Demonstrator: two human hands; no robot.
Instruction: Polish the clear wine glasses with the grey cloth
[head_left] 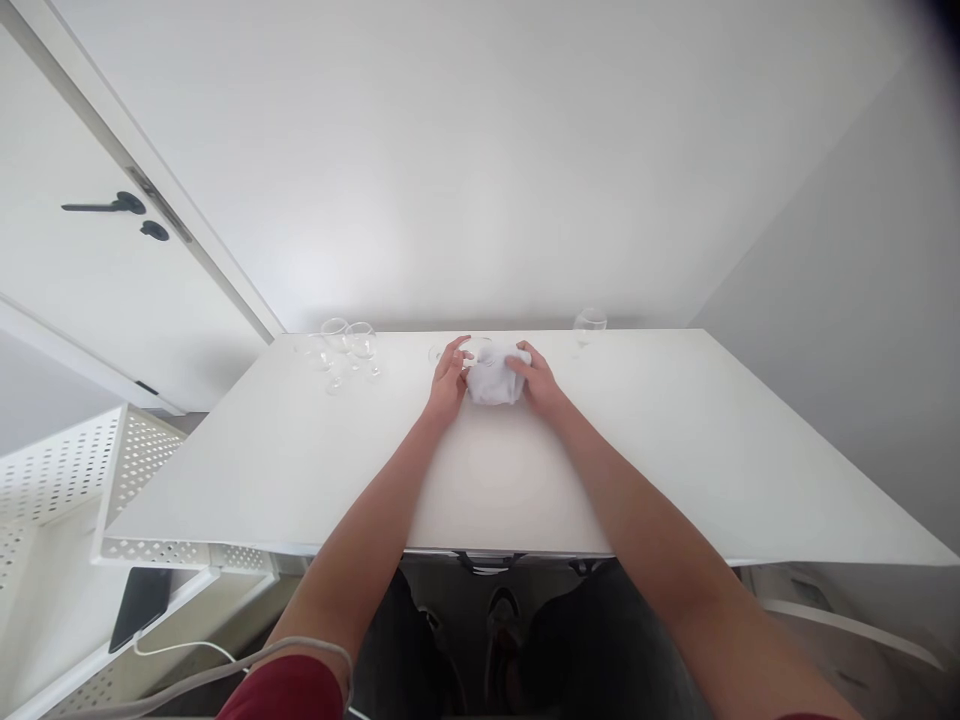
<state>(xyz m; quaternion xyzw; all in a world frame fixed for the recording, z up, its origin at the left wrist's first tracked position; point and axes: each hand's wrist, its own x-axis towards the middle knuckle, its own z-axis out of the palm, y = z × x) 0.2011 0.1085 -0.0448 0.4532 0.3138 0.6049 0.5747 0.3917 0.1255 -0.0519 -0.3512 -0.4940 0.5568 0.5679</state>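
Both hands meet over the far middle part of a white table. My left hand is closed around a clear wine glass, which appears tipped sideways. Part of the glass is hidden by my fingers and by a white cloth. Bunched up against the glass, the cloth is gripped by my right hand, its thumb on top. How far the cloth reaches into or around the bowl I cannot tell.
Two stemmed glasses stand close together at the far left, perhaps with another beside them. A single glass is at the back right. A wall runs behind the table. A perforated white cart with a dark phone stands left; a cable crosses my left arm.
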